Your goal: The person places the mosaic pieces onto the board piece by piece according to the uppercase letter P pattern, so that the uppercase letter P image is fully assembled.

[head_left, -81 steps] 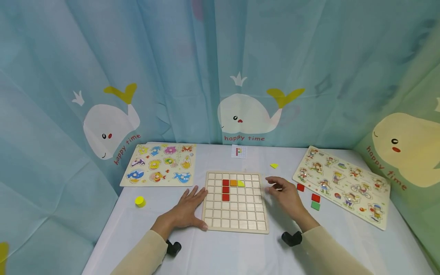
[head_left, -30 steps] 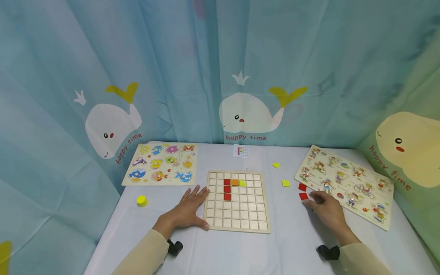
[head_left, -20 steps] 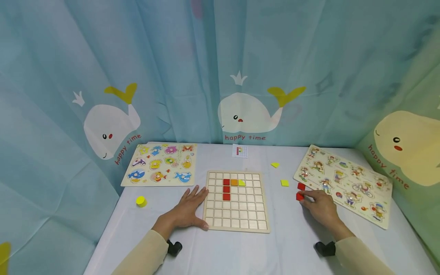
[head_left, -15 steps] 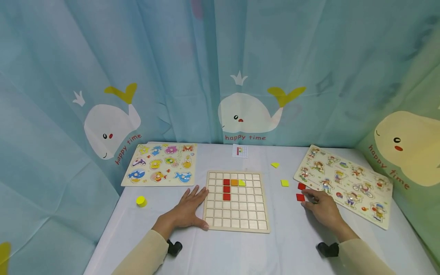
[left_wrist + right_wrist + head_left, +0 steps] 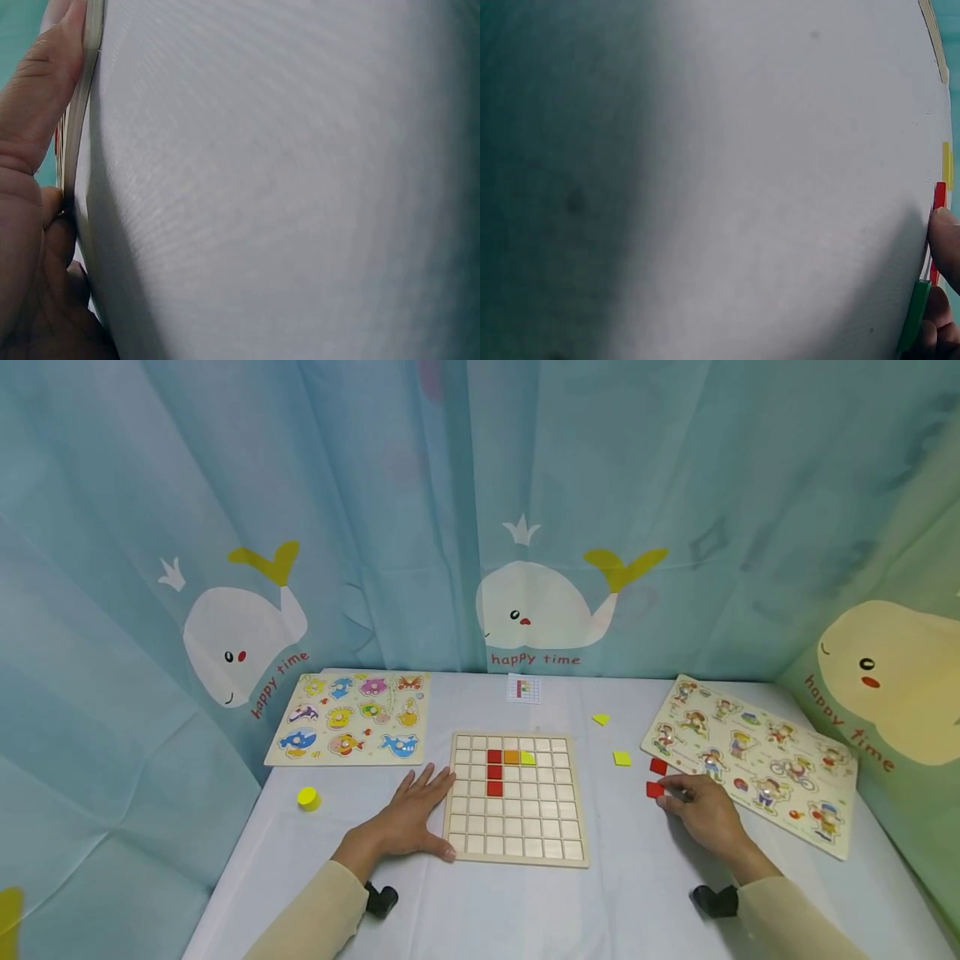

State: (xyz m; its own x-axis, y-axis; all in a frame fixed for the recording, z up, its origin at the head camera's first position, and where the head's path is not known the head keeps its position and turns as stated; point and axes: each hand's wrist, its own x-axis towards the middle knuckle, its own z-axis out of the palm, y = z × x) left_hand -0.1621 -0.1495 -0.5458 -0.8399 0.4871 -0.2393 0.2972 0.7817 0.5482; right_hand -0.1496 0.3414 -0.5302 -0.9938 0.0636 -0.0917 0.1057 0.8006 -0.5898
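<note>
A wooden grid board [image 5: 517,857] lies in the middle of the table in the head view, with red tiles [image 5: 494,772], an orange tile [image 5: 512,757] and a yellow quarter-round tile [image 5: 528,758] in it. My left hand [image 5: 405,818] rests along the board's left edge, fingers spread; the thumb [image 5: 45,82] touches the rim in the left wrist view. My right hand [image 5: 705,817] pinches a red square tile [image 5: 654,789] between thumb and fingers, low at the table. A green tile [image 5: 913,319] lies by its fingers in the right wrist view, hidden in the head view.
Another red tile [image 5: 657,766] lies just behind, with a yellow square [image 5: 622,759] and a yellow triangle [image 5: 601,719] to its left. Puzzle boards [image 5: 345,718] [image 5: 757,768] flank the grid. A pattern card [image 5: 522,688] lies behind it; a yellow cylinder [image 5: 308,799] stands left.
My right hand has gone right, from beside the grid to the tiles. The nearer red tile has shifted left, and the yellow square has come into view. My left hand has stayed in place.
</note>
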